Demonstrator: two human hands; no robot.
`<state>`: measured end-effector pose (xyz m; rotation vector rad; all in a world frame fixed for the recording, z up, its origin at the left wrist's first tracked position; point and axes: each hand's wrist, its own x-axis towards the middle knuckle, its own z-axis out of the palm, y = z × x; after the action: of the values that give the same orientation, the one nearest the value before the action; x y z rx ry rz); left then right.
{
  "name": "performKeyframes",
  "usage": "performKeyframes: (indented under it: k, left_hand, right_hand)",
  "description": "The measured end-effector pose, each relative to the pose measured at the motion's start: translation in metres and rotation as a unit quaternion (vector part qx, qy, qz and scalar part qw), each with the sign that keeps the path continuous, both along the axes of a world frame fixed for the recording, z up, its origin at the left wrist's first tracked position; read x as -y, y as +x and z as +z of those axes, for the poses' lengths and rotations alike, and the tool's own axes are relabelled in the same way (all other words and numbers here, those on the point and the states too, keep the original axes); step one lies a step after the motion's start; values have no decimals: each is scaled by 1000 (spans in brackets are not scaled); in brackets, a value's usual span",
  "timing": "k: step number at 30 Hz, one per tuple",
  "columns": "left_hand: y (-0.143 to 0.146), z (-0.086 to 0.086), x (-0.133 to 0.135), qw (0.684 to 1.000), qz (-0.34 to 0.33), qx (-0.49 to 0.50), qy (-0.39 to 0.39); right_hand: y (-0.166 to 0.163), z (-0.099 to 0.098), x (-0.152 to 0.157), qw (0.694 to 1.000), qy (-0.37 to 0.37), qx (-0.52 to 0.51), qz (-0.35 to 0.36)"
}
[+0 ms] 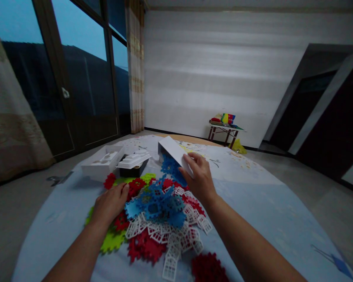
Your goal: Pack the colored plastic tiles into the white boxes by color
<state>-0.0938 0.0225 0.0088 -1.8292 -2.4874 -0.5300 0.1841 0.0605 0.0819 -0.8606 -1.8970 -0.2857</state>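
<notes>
My right hand [199,176] grips a white box [175,150] by its right side, fingers on top and thumb near the opening. The box is tilted, its open end facing down and left. Blue pieces [170,168] with notched edges show at its mouth. Below lies a heap of flat interlocking pieces: blue pieces [155,205], red pieces [145,246], lime green pieces [113,239] and white lattice window pieces [175,248]. On the heap's left side my left hand [110,201] lies over red and green pieces, with its fingers loosely extended and no grip visible.
A white open box [101,166] stands at the back left of the cloth-covered table [247,223]. Beside it is a black tray [133,171] with white parts on top. More red pieces [209,268] lie at the front. A small side table [226,127] stands by the wall.
</notes>
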Motion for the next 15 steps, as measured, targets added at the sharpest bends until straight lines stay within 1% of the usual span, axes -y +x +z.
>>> performKeyframes:
  k: [6,10,15]
  left_hand:
    - [-1,-1,-1,1000,-5,-2,-3]
    - [-1,0,-2,1000,-5,1,-5]
    - [-1,-1,-2,1000,-9,-1,-8]
  right_hand:
    - [-4,7,3,997,41,64,2]
    - [-2,2,6,994,41,101,13]
    - [2,-6,10,990,31,128,51]
